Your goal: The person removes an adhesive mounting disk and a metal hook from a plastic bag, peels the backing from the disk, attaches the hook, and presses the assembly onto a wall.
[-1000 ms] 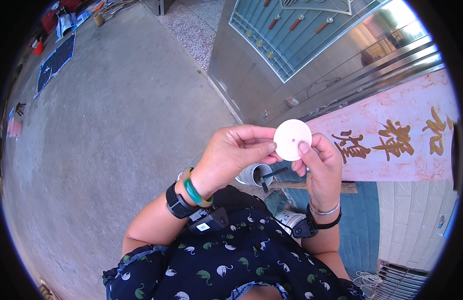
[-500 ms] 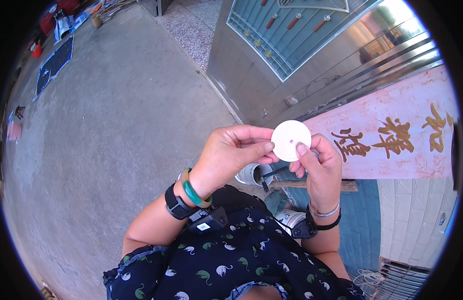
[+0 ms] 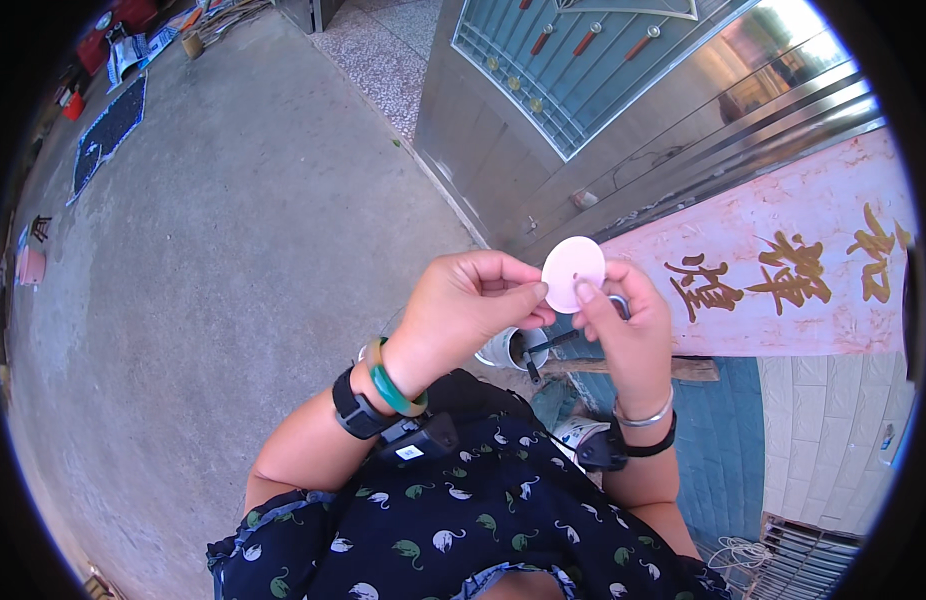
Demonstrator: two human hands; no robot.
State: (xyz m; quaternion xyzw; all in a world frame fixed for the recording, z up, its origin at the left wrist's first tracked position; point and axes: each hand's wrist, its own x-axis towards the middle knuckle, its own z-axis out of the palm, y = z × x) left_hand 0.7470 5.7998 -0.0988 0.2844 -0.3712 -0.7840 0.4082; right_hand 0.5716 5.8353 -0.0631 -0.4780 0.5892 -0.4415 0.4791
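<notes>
A thin, round white disc (image 3: 565, 258) with a small hole near its middle is held up in front of me, tilted so that it looks oval. My left hand (image 3: 461, 300) pinches its left edge between thumb and fingers. From the lower right, my right hand (image 3: 635, 335) grips the same disc, with the thumb pressed on its face near the hole and the fingers partly hidden behind. A green and tan bangle (image 3: 385, 378) and a black strap sit on my left wrist. On my right wrist are a silver bangle (image 3: 647, 418) and another black strap.
Below my hands stands a white bucket (image 3: 495, 349) with a dark-handled tool (image 3: 532, 367) in it. A metal door (image 3: 438, 150) and a pink panel with gold characters (image 3: 723, 250) lie beyond to the right. Concrete floor (image 3: 223, 250) stretches left, with a dark mat (image 3: 108, 135) far off.
The disc has turned from nearly face-on to a slant and now looks narrower. My right hand has shifted slightly left with it; my left hand has hardly moved.
</notes>
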